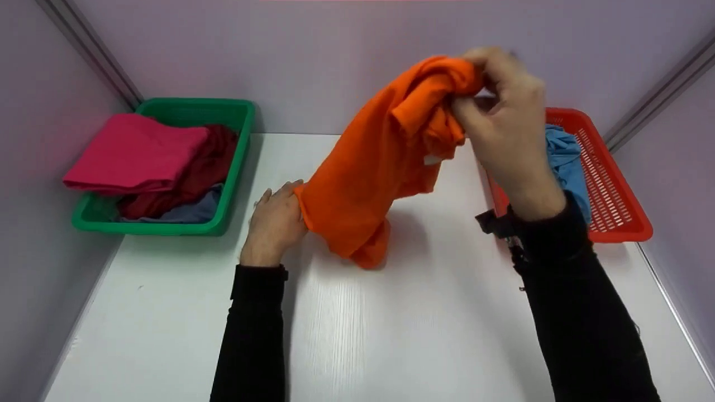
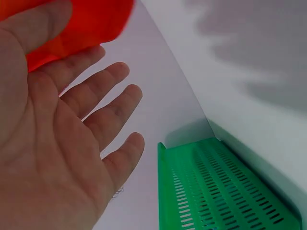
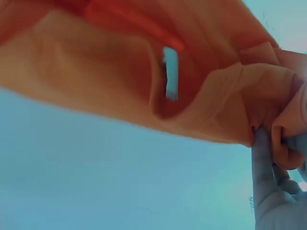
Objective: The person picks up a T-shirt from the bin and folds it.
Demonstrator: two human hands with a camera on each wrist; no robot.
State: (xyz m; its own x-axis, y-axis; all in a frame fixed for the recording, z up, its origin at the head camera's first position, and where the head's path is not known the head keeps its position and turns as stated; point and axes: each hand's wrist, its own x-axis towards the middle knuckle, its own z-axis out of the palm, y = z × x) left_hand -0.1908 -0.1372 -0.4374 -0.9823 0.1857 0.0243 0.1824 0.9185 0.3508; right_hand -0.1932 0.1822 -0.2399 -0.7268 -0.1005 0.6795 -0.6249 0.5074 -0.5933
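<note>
Between pale walls (image 1: 335,61) stands a white table (image 1: 335,335), its top faintly streaked. On the left sits a green basket (image 1: 151,228); on the right, a red basket (image 1: 606,184) full of small holes, partly covered by the right arm (image 1: 581,312). Over the middle of the table, between the two baskets, hangs an orange cloth (image 1: 363,162), bright and plain, slanting from low left to high right. Its upper end is bunched into thick rolls, its middle falls fairly smooth, and one lower corner droops close to the tabletop; whether it touches is hard to tell from here. A folded pink cloth (image 1: 137,153) lies over a dark red cloth (image 1: 209,162) in the green basket, and a crumpled blue cloth (image 1: 564,159) lies in the red one. The right hand (image 1: 508,123) pinches the bunched end between thumb and fingers. Well apart from it, the left hand (image 1: 276,220) is at the lower left edge, fingers straight and spread. Below the rolls shows a small white patch (image 1: 433,160).
</note>
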